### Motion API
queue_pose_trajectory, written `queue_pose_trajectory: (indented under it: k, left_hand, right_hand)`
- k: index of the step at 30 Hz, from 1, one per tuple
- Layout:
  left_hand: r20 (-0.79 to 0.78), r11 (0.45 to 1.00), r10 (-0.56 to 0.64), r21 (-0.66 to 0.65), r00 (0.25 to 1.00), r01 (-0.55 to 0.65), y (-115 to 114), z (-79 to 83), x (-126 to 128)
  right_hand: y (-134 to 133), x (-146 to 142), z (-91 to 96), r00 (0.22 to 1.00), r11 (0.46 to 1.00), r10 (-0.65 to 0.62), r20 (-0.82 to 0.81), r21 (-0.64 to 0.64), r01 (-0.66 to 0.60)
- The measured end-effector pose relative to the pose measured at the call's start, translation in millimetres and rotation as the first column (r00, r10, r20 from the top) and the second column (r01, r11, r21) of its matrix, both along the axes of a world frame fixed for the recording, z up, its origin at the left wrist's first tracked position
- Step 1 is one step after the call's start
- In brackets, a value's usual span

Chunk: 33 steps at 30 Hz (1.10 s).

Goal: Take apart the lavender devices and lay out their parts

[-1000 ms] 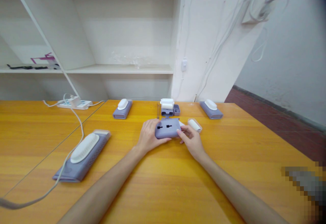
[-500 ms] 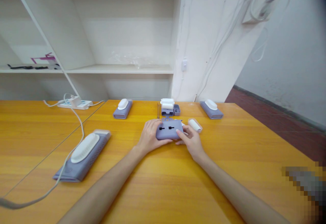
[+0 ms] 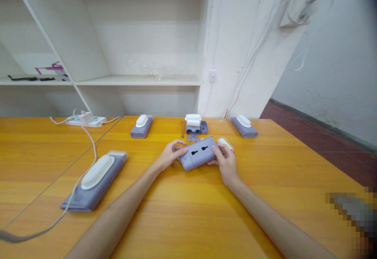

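Note:
Between my two hands is a lavender plastic case (image 3: 198, 157) with two black T-shaped slots, tilted with its right end higher. My left hand (image 3: 170, 155) grips its left end, thumb on top. At the right end, my right hand (image 3: 227, 163) holds it with the thumb on the face and fingers behind. Just beyond lie a flat lavender bracket (image 3: 193, 138), a coil spring (image 3: 183, 128), white rounded pieces (image 3: 193, 118) on a lavender part, and a small lavender cup-like part (image 3: 204, 127). A white piece with a clear rim (image 3: 226, 144) lies behind my right hand.
Lavender devices with white oval tops stand at back left (image 3: 141, 127), back right (image 3: 244, 126) and near left (image 3: 96, 180). A white cable (image 3: 93, 143) crosses the near-left one from a power strip (image 3: 86, 120). White shelves (image 3: 138, 80) rise behind the wooden table (image 3: 188, 219).
The case has turned so that its left end dips toward me and its right end rises. My left hand has shifted its hold to that end, uncovering a round mark.

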<state>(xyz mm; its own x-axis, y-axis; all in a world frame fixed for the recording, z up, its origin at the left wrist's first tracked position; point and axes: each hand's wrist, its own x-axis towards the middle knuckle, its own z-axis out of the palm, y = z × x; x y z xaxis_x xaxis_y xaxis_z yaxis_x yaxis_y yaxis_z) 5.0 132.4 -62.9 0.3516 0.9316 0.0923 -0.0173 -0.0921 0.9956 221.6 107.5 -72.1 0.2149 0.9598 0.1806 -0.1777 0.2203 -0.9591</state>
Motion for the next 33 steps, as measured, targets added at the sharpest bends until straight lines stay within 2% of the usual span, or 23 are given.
queue_pose_trajectory:
  k: [3, 5, 10, 15, 19, 23, 27, 33]
  left_hand:
    - [0.071, 0.983, -0.126, -0.124, 0.989, 0.134, -2, 3.0, -2]
    - [0.093, 0.973, -0.162, -0.149, 0.982, 0.175, -4, 4.7, -2]
    - [0.119, 0.971, -0.164, -0.155, 0.979, 0.182, -5, 5.9, -1]
    - [0.13, 0.976, -0.136, -0.151, 0.982, 0.156, -3, 4.0, -2]
    - [0.063, 0.97, -0.176, -0.157, 0.982, 0.184, -4, 5.6, -1]
    - [0.023, 0.968, -0.205, -0.14, 0.978, 0.206, -9, 10.7, 3]
    - [0.057, 0.959, -0.229, -0.16, 0.972, 0.235, -13, 15.2, 7]
    - [0.116, 0.951, -0.229, -0.186, 0.966, 0.248, -15, 12.0, 14]
  right_hand:
    - [1, 1, 0.5, 0.999, 0.999, -0.046, -0.003, 0.014, 0.046]
    - [1, 2, 0.1, 0.998, 0.998, -0.06, 0.009, 0.024, 0.06]
    - [0, 2, -0.6, 0.996, 0.997, -0.063, 0.07, 0.049, 0.06]
    - [0, 2, 0.8, 0.997, 0.996, -0.063, 0.052, 0.06, 0.06]
    - [0, 3, 1.9, 0.997, 0.997, -0.063, 0.036, 0.037, 0.062]
    - [-2, 2, 3.1, 0.996, 0.998, 0.061, 0.068, 0.015, -0.062]
    - [-6, -2, 5.2, 0.967, 0.98, 0.193, 0.168, 0.022, -0.199]
    - [-11, -8, 8.5, 0.905, 0.947, 0.319, 0.28, -0.063, -0.315]
